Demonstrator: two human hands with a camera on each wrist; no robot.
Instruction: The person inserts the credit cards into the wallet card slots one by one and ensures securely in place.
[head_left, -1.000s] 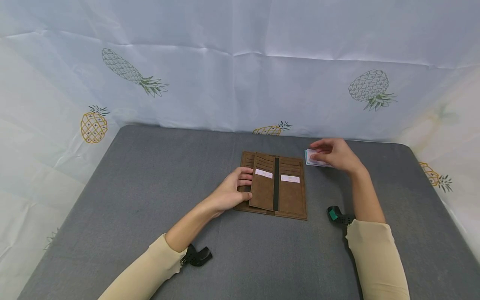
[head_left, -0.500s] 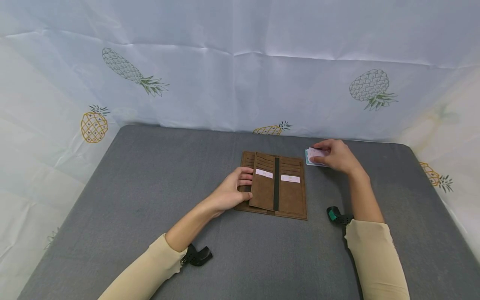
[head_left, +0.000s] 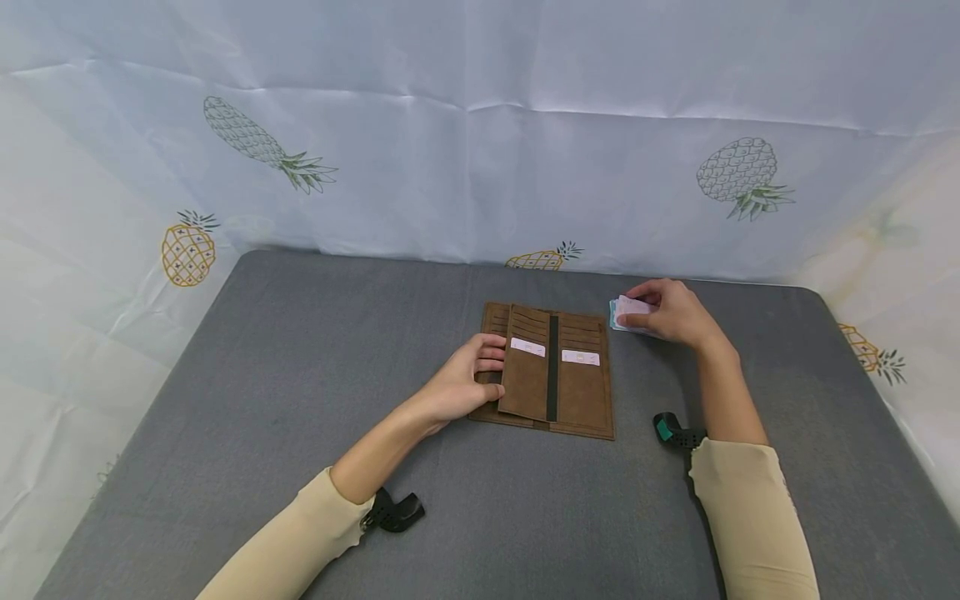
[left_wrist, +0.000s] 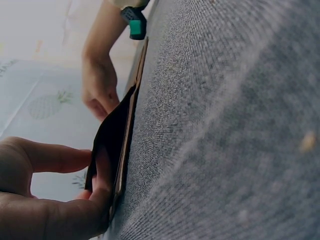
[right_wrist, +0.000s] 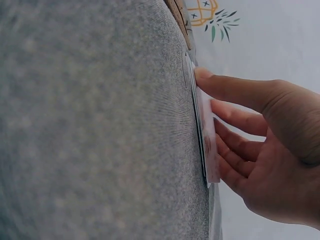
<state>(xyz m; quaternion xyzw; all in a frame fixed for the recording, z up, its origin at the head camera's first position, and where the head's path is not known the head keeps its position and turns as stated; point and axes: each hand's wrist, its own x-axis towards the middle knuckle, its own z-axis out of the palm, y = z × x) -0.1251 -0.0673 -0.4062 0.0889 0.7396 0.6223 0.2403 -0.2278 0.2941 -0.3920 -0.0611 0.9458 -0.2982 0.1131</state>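
Observation:
A brown wallet lies unfolded on the grey table, an inner flap of it lifted at the left. My left hand pinches that flap's edge; in the left wrist view the thumb and fingers stand on either side of it. Pink-white cards peek from slots on both halves. Right of the wallet's top corner lies a small stack of cards. My right hand holds the pink top card between thumb and fingers, tilted slightly off the stack below.
The grey cloth table reaches back to a pineapple-print curtain. Black camera mounts sit at the left wrist and the right wrist, close over the cloth.
The right thumb and fingers have closed on the pink top card and shifted it slightly, so more of its edge shows. The left hand and the wallet have stayed in place.

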